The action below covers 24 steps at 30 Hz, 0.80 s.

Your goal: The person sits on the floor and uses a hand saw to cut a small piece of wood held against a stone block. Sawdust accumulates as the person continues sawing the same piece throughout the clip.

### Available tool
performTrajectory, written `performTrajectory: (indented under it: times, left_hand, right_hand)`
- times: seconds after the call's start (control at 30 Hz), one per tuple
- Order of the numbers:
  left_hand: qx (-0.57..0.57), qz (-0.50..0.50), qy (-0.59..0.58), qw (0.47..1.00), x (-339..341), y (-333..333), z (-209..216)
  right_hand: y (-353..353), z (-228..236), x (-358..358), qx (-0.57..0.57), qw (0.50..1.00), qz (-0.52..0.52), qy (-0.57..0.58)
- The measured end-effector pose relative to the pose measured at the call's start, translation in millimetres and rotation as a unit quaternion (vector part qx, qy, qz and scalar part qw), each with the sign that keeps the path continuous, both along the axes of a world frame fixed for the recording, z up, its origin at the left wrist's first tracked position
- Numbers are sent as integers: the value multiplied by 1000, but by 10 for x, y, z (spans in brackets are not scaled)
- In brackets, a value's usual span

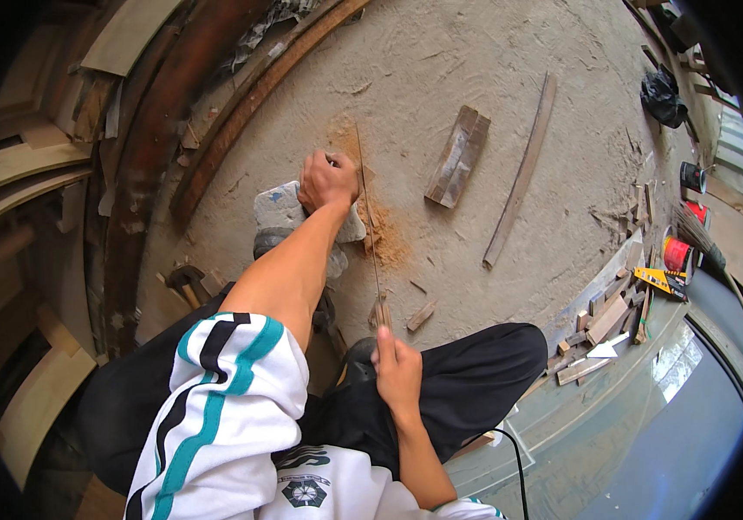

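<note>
At the far left, wooden boards (133, 35) are cut off by the dark rim, and a long curved brown beam (250, 100) is seen on the sandy ground (580, 165). A pale, rough block (278, 211) is partly covered by the left hand (328, 180) and forearm; the grey shape below it is hard to make out. The fingers of this hand are curled in toward the palm, and a small dark thing (332, 161) is glimpsed beside the knuckles; whether it is gripped or merely pressed upon cannot be told, as the undersides are hidden. Just to the right, a thin saw (369, 217) is seen nearly edge-on, so its teeth cannot be made out; it is stretched from beyond the left hand back to the right hand (397, 368), by whose closed fingers its wooden handle (381, 314) is gripped, the lower end being concealed. Orange sawdust (391, 243) is scattered along the blade. Farther right, a wooden block (459, 156) and a narrow wooden strip (523, 169) are laid apart from both hands. Near the right edge, wood scraps (607, 319) are heaped, and cans are shown small and distorted by the lens.
</note>
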<state>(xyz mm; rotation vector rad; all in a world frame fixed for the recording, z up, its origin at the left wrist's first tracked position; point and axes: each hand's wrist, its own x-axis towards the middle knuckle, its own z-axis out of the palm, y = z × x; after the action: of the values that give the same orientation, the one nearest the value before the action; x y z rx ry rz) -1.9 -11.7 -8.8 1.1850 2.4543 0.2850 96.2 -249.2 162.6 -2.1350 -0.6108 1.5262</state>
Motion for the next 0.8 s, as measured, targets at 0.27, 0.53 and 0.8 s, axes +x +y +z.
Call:
performTrajectory:
  times: [0.27,0.53,0.8]
  left_hand:
    - [-42,20,-37,998,-20,40,72]
    - [-44,14,-22,999,0,49,92]
    - [-20,19,-2,1000,-28,37,17]
  right_hand:
    - [490,-481,-83,-11,1000,9,-1]
    - [23,41,25,-18,1000,14,-18]
    - [332,-251,-42,-1,999,31,-15]
